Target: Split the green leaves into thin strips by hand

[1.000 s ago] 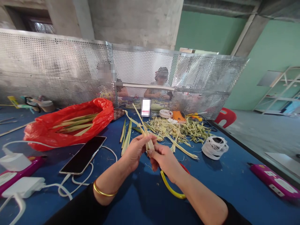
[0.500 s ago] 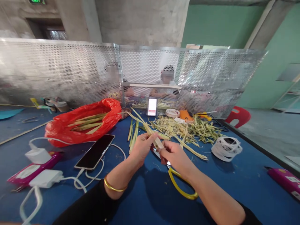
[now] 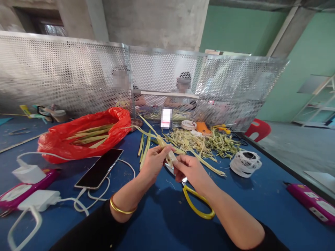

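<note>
Strip (image 3: 171, 157) has shifted in the fingers since half a second ago: its two thin tails now reach further left and stand wider apart; the items on the bench (image 3: 157, 226) appear unmoved. Left hand (image 3: 153, 162), gold bangle (image 3: 123, 210) at its wrist, pinches the strip between thumb and fingers near its middle. Right hand (image 3: 191, 170) grips the lower end, thumb on top. Strip is held above the bench – pale, flat, slanting down from upper left to lower right, small brown marks near the right fingers. Scissors (image 3: 205, 215) below: blade shows under the hands, yellow handle left of the right forearm; cannot tell whether the right hand touches them. Loose leaves (image 3: 145, 150) lie on the bench just beyond the left hand. Scraps (image 3: 183, 138) lie heaped beyond the hands, a greener pile (image 3: 222, 143) adjoining on the right. Further right and nearer, a white roll (image 3: 245, 163). To the left, a red bag (image 3: 51, 143) lies open with more leaves inside; dark phone (image 3: 99, 169) in front of it – white cable plugged in at its near end. Perforated panel (image 3: 162, 69) stands behind.
</note>
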Demonstrator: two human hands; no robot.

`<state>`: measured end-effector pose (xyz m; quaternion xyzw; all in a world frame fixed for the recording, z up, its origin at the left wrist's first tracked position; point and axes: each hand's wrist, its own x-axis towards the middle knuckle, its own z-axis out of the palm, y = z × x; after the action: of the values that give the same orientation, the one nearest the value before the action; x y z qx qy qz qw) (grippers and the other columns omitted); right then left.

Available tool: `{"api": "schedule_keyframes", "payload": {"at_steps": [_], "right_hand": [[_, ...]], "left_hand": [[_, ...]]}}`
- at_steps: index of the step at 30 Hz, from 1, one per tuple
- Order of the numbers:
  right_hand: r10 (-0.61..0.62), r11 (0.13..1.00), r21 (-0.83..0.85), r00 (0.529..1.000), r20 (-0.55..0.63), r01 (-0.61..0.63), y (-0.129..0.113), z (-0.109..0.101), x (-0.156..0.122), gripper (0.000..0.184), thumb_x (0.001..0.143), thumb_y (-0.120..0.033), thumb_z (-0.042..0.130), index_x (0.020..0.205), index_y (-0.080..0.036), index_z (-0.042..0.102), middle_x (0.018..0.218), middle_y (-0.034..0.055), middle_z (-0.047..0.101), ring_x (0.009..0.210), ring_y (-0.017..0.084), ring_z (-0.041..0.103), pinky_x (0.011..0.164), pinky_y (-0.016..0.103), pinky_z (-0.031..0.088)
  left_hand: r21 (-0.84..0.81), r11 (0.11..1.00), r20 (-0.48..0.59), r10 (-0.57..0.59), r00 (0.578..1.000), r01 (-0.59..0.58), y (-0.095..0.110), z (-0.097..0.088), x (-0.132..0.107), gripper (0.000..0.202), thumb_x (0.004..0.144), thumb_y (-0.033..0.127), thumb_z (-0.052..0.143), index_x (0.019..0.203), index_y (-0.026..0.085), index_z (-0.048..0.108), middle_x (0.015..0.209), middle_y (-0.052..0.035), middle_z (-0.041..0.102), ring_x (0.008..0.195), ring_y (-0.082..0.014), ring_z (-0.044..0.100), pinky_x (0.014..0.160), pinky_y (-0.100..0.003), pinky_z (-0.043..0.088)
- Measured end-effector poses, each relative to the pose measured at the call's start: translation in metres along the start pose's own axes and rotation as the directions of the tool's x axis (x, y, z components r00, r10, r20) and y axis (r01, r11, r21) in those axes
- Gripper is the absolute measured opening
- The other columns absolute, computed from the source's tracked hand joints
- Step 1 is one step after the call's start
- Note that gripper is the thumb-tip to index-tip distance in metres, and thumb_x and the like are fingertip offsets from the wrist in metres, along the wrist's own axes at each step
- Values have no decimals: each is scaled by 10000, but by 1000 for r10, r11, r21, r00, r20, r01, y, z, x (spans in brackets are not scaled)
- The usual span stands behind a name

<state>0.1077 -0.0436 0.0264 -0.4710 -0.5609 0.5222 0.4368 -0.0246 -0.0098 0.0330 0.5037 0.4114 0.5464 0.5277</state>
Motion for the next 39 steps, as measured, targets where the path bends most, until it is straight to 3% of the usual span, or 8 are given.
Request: {"api": "schedule_keyframes", "payload": {"at_steps": [15, 21, 26, 28, 30, 34, 36, 39], "right_hand": [[-171, 937, -328, 977, -129, 121, 8, 2, 0, 287, 824, -355, 523, 581, -209, 480, 505, -11, 556, 427, 138, 549, 471, 254, 414], [-502, 663, -674, 862, -75, 328, 15, 2, -3, 280, 889, -332, 438, 646, -207, 498, 577, 19, 568, 536, 136, 495, 540, 245, 350], [-648, 414, -823, 761, 34, 389, 20, -1, -4, 297, 920, -291, 384, 692, -188, 542, 658, 56, 583, 593, 145, 497, 583, 256, 320], [-658, 384, -834, 751, 55, 397, 20, -2, -3, 299, 915, -295, 391, 683, -188, 545, 651, 57, 574, 596, 150, 497, 577, 263, 308], [-605, 488, -777, 796, 28, 398, 18, -2, -2, 296, 899, -314, 420, 654, -192, 533, 615, 40, 555, 573, 144, 486, 556, 259, 307], [-221, 926, -321, 975, -37, 198, 13, -1, 3, 311, 830, -395, 509, 596, -191, 522, 452, -30, 464, 402, 99, 418, 436, 228, 311], [-25, 998, -63, 1000, 4, 26, 11, -1, 5, 307, 770, -421, 568, 588, -176, 546, 416, -53, 440, 335, 73, 374, 373, 211, 282], [157, 974, 148, 982, 105, -171, 11, -3, 7, 296, 668, -420, 654, 574, -153, 566, 387, -71, 428, 285, 45, 331, 331, 193, 252]], "left_hand": [[-164, 950, 19, -266, 964, 266, -10, -4, 2, 336, 643, 455, 711, 758, 140, 702, 561, 7, 567, 447, -54, 425, 422, -186, 274], [-213, 925, 13, -318, 948, 313, -8, -1, 2, 296, 613, 419, 739, 710, 145, 684, 538, 25, 548, 425, -46, 407, 409, -180, 261], [-228, 892, 56, -388, 920, 390, -7, -1, 1, 281, 619, 410, 738, 688, 147, 669, 548, 20, 564, 458, -59, 460, 422, -176, 279], [-229, 893, 51, -386, 921, 387, -8, -2, 1, 276, 629, 405, 732, 703, 146, 674, 546, 19, 562, 451, -57, 452, 419, -177, 275], [-216, 908, 27, -363, 931, 360, -10, -3, 2, 281, 637, 406, 726, 710, 140, 676, 530, 20, 551, 433, -54, 433, 414, -181, 266], [-165, 947, 9, -279, 960, 277, -14, -4, 4, 335, 617, 457, 724, 672, 133, 658, 481, 24, 526, 409, -65, 420, 414, -197, 262], [-139, 959, 6, -248, 969, 246, -17, -4, 5, 360, 612, 486, 717, 666, 135, 656, 475, 23, 529, 403, -70, 422, 418, -203, 268], [-89, 975, -17, -206, 978, 204, -21, -4, 5, 366, 620, 497, 705, 649, 135, 658, 450, 31, 512, 378, -56, 381, 409, -200, 244]]}}
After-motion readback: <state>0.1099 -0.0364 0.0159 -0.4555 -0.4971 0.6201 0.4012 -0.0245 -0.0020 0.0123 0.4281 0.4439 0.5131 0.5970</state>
